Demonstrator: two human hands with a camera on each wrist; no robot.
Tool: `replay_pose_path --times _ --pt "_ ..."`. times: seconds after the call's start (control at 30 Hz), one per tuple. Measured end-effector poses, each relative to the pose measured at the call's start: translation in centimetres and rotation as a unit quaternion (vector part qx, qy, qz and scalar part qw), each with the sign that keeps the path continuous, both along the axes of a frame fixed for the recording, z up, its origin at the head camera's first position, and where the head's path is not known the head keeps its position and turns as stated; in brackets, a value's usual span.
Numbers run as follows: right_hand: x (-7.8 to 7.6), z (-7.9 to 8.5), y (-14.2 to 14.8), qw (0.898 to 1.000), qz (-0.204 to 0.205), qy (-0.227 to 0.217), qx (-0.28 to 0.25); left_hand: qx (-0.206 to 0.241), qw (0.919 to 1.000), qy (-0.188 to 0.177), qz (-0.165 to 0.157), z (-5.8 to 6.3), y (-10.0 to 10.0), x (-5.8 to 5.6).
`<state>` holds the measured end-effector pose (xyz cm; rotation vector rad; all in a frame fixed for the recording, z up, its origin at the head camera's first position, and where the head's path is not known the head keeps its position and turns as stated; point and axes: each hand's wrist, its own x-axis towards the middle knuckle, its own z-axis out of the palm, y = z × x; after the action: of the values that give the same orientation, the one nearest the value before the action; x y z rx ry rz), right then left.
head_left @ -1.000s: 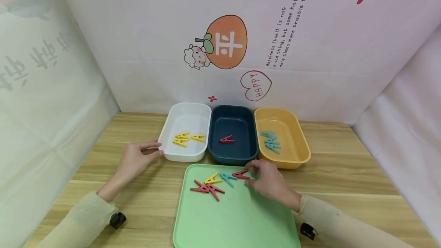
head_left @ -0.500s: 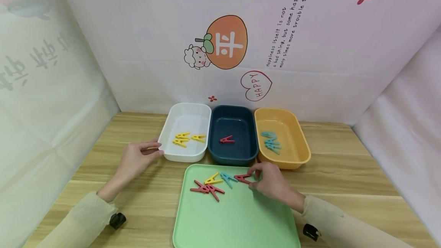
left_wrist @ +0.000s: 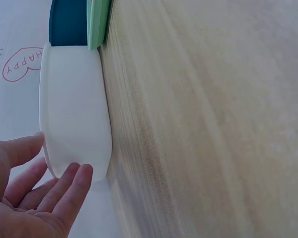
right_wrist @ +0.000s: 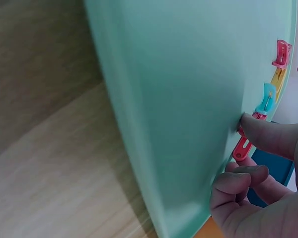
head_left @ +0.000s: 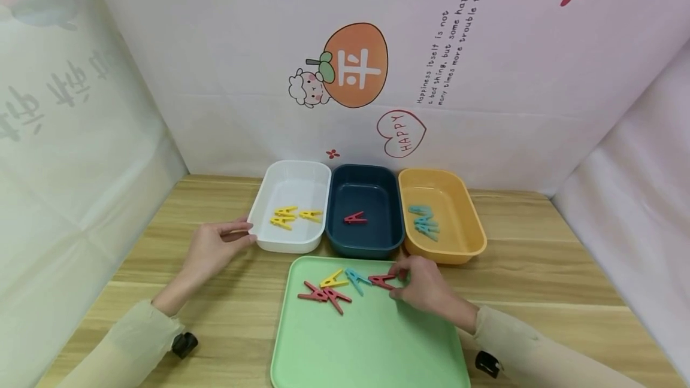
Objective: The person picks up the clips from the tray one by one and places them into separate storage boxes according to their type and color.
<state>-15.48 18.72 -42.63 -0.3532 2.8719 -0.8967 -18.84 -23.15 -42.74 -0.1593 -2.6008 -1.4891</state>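
Note:
My right hand (head_left: 423, 285) pinches a red clothespin (head_left: 380, 281) by its splayed legs, thumb on one side and forefinger on the other, at the far edge of the green tray (head_left: 372, 346). Touching or very near its tip is a light-blue clothespin (head_left: 356, 280). A yellow clothespin (head_left: 333, 281) and two overlapping red clothespins (head_left: 334, 298) lie further left on the tray. My left hand (head_left: 211, 248) rests its fingertips against the left side of the white bin (head_left: 288, 246). In the left wrist view, its fingers reach out fairly straight along the bin wall (left_wrist: 77, 109).
Several yellow clothespins (head_left: 283, 219) lie in the white bin. Beside it, a navy bin (head_left: 366, 190) holds one red clothespin (head_left: 355, 218). Several light-blue clothespins (head_left: 424, 221) lie in the orange-yellow bin (head_left: 458, 220) on the right. A printed cloth (head_left: 242, 76) hangs behind the wooden table (head_left: 533, 268).
My right hand has shifted slightly right and nearer, and the red clothespin has slid a little the same way. The light-blue clothespin has moved marginally. My left hand stays put.

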Motion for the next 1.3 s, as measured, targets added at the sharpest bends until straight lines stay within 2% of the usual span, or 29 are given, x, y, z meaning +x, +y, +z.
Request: replay_pose_path --times 0.3,0.5,0.83,1.3 --pt "0.3 0.0 0.5 1.000 0.011 0.000 -0.004 -0.002 1.0000 0.001 0.000 0.0 0.1 0.0" --pt "0.4 0.0 0.4 1.000 0.000 -0.002 0.002 0.011 0.9999 -0.007 -0.005 0.1 0.1 0.0" --pt "0.5 -0.1 0.8 1.000 -0.004 -0.009 0.000 0.007 1.0000 -0.005 -0.003 0.1 0.1 0.1" --pt "0.6 0.6 1.4 0.999 -0.022 -0.008 -0.040 0.014 0.9999 -0.010 -0.001 0.2 0.2 0.1"
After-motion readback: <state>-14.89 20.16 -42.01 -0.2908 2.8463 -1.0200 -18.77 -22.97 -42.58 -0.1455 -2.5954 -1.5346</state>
